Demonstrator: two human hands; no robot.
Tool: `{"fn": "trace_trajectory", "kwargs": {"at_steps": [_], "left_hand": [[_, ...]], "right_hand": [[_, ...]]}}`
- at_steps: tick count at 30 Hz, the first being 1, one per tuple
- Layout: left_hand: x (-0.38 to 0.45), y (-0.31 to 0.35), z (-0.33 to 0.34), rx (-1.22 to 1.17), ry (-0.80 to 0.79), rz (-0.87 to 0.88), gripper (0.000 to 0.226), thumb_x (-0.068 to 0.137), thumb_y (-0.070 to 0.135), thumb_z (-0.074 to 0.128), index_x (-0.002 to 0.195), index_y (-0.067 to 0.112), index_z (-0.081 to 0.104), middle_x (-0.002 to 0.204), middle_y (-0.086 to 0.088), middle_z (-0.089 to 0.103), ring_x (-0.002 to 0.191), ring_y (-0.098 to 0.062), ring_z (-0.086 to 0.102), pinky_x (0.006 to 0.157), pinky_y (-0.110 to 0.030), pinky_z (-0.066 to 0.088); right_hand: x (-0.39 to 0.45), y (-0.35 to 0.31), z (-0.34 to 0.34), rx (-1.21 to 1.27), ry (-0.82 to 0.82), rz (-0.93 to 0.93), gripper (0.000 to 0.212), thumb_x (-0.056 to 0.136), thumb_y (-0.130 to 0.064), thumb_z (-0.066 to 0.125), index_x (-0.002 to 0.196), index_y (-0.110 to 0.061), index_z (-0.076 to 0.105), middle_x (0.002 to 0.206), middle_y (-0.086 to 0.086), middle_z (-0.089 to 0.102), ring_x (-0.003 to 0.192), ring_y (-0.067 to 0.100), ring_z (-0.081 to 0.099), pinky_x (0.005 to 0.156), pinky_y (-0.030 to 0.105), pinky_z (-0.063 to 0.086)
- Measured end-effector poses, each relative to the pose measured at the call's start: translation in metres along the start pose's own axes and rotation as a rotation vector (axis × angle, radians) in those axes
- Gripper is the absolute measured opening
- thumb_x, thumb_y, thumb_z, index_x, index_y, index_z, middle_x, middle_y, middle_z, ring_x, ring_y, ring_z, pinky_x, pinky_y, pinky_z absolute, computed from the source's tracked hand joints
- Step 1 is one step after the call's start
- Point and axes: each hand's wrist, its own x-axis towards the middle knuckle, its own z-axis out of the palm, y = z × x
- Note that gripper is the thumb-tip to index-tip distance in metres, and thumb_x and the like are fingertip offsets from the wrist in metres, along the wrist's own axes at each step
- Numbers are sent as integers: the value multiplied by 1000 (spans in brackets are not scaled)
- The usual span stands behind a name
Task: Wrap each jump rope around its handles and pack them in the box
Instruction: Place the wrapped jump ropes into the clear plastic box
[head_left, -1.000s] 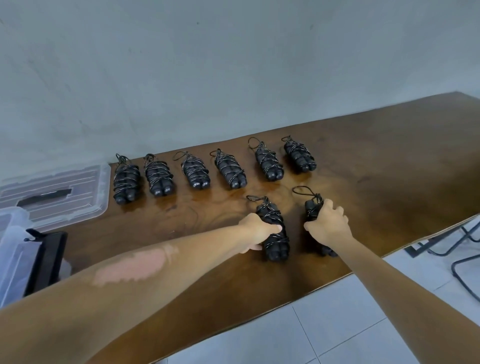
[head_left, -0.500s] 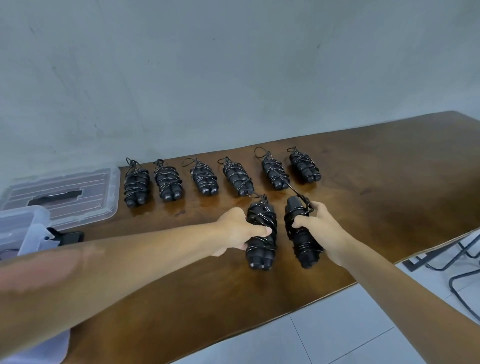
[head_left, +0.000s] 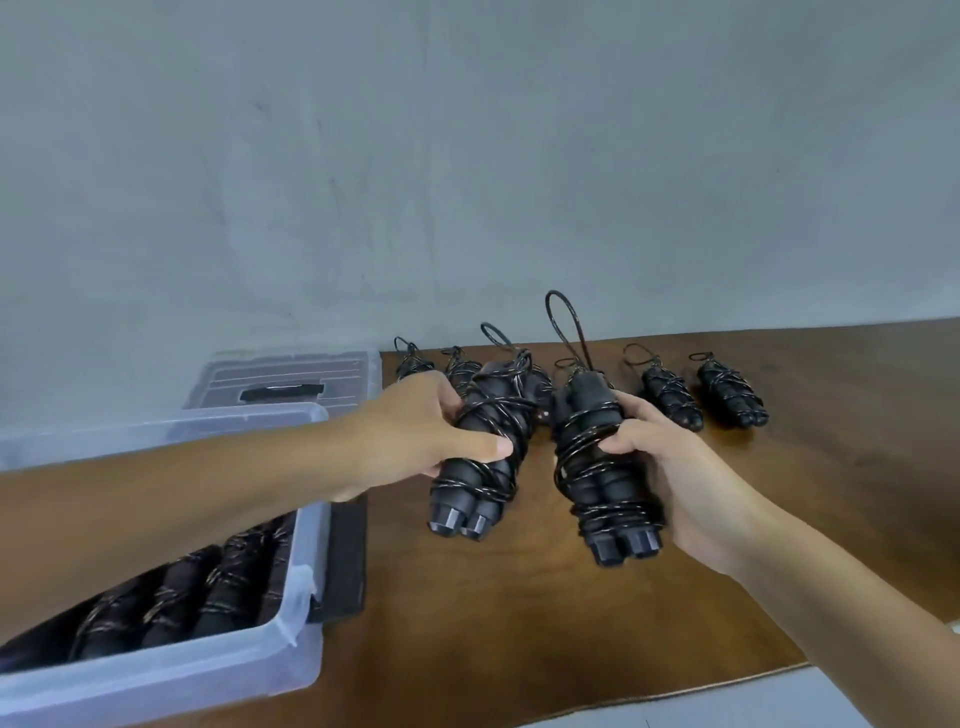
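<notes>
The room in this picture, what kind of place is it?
Probably a plain workroom or packing area: a bare grey wall, a long wooden table, and a clear plastic box with wrapped jump ropes in it.

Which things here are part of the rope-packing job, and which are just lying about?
Part of the job:
- left hand, gripping a wrapped rope bundle
- right hand, gripping a second bundle
- clear plastic box, bundles already inside
- wrapped bundles waiting at the back of the table

Lying about:
- box lid, set aside behind the box
- wooden table
</notes>
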Motion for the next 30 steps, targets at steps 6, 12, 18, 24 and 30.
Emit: {"fn": "trace_trajectory", "kwargs": {"at_steps": [6, 12, 18, 24, 30], "left_hand": [[-57, -36, -78, 55, 117, 7, 35, 78, 35, 89, 90, 15, 63, 89, -6, 80, 84, -17, 78, 79, -30, 62], [-103, -81, -146, 247, 279, -66, 61, 66, 62, 90, 96, 18, 59, 91, -5, 78, 82, -24, 73, 77, -40, 53], [-143, -127, -199, 436, 364, -95, 48, 77, 55, 85, 89, 25, 50, 94, 2, 69, 80, -13, 61, 64, -24, 41], [-169, -166, -220, 642, 299, -136, 54, 83, 59, 79, 80, 32, 32, 77, 11, 44, 66, -2, 43, 53, -18, 29], [-170, -204, -226, 868, 246, -156, 55, 86, 69, 68, 100, 19, 49, 89, 0, 59, 90, -19, 49, 65, -32, 39]], "right_hand": [[-3, -14, 92, -22, -210, -13, 77, 68, -16, 82, 139, -26, 54, 121, 23, 70, 106, 43, 71, 88, 59, 57], [-4, -21, 184, -106, -289, -18, 54, 79, -31, 81, 129, -22, 62, 112, 15, 75, 92, 33, 75, 74, 41, 60], [6, -3, 261, -199, -315, 33, 36, 91, -29, 72, 123, -15, 64, 108, 19, 76, 86, 33, 74, 69, 39, 61], [20, 25, 313, -327, -315, 79, 37, 90, -30, 75, 121, -12, 67, 112, 25, 73, 103, 45, 71, 95, 56, 57], [29, 49, 353, -402, -337, 165, 36, 90, -30, 76, 120, -14, 66, 109, 19, 75, 92, 33, 75, 88, 50, 61]]}}
